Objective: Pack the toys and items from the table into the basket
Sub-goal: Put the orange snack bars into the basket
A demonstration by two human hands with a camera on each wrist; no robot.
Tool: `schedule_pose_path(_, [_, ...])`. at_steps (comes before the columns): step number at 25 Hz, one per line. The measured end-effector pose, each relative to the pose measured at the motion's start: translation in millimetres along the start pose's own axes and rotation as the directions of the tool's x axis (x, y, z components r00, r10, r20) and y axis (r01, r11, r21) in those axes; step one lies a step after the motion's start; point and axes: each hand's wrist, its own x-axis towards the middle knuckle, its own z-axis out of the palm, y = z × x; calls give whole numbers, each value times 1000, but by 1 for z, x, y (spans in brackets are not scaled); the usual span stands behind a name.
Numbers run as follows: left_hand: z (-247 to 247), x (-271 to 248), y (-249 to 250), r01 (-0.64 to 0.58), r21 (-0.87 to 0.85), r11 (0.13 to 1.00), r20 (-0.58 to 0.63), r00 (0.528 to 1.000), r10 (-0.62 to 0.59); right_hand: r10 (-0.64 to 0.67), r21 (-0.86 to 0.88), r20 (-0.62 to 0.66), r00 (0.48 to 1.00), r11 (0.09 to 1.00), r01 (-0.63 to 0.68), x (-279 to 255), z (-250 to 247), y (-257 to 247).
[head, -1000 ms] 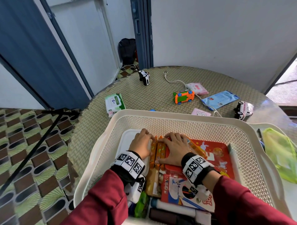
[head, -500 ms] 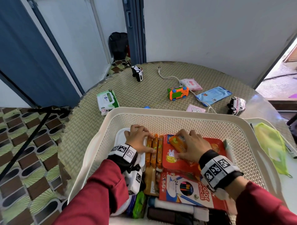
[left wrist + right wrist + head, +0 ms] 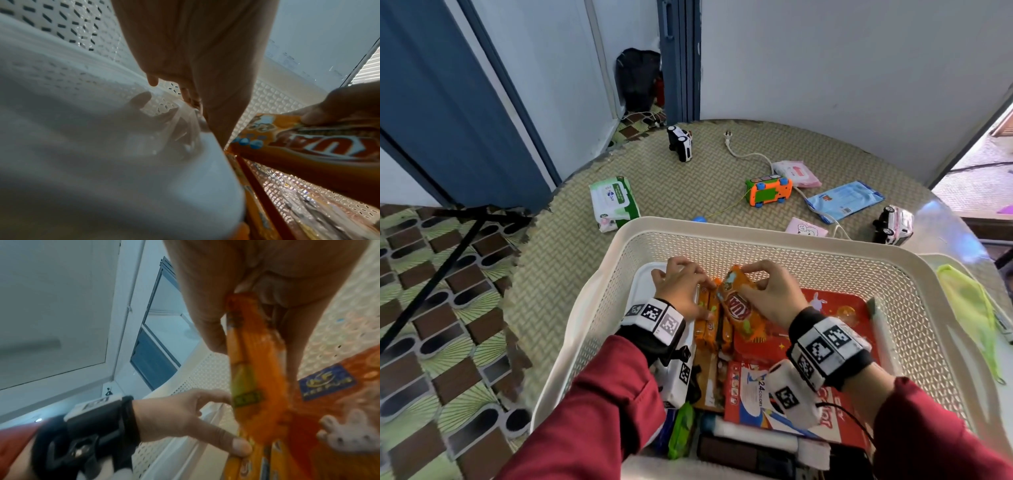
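Note:
The white mesh basket [image 3: 756,236] stands at the table's near edge. Inside it, my right hand [image 3: 767,291] grips an orange snack pack [image 3: 736,308], tilted and raised a little over the red box [image 3: 835,315]. In the right wrist view the thumb and fingers [image 3: 207,331] clamp the orange snack pack [image 3: 257,361] edge-on. My left hand [image 3: 681,284] rests with relaxed fingers on a row of orange packs [image 3: 705,329] standing on edge beside a white box [image 3: 643,291]. Its thumb [image 3: 236,447] touches that row.
On the woven mat beyond the basket lie a green wipes pack [image 3: 613,202], a black-white toy car [image 3: 680,144], an orange toy bus [image 3: 768,190], pink [image 3: 796,173] and blue [image 3: 844,200] packs, a pink toy car [image 3: 893,226] and a white cable [image 3: 750,156]. A green pouch [image 3: 969,308] lies to the right.
My right hand left the row of packs, took an orange pack from the red box and lifted it back leftward toward the row. The left hand stayed in place.

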Motion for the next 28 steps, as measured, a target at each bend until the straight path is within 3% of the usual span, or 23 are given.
schedule_pose_path(6, [0, 0, -1, -7, 18, 1000, -4, 1000, 7, -36, -184, -88, 995, 983, 19, -1, 21, 6])
schedule_pose_path(9, [-2, -2, 1, -2, 10, 1000, 1, 1000, 2, -6, -182, -106, 994, 983, -13, 1, 21, 7])
schedule_pose_path(16, [-3, -2, 0, -12, 20, 1000, 7, 1000, 12, -94, -193, -117, 989, 979, 71, 2, 41, 3])
schedule_pose_path(18, [-2, -1, -1, -7, -1, 1000, 20, 1000, 7, -117, -117, -46, 992, 987, 111, -1, 32, 10])
schedule_pose_path(22, [-5, 2, -4, 1, -18, 1000, 55, 998, 0, -92, -36, 239, 967, 994, 104, -9, 9, 12])
schedule_pose_path(25, [-5, 6, -8, 32, -54, 998, 92, 995, -27, -65, -24, 180, 981, 997, 71, -10, 10, 10])
schedule_pose_path(28, [-12, 8, -10, 42, -222, 974, 48, 998, -32, -64, -92, 129, 990, 993, 77, -8, 22, 10])
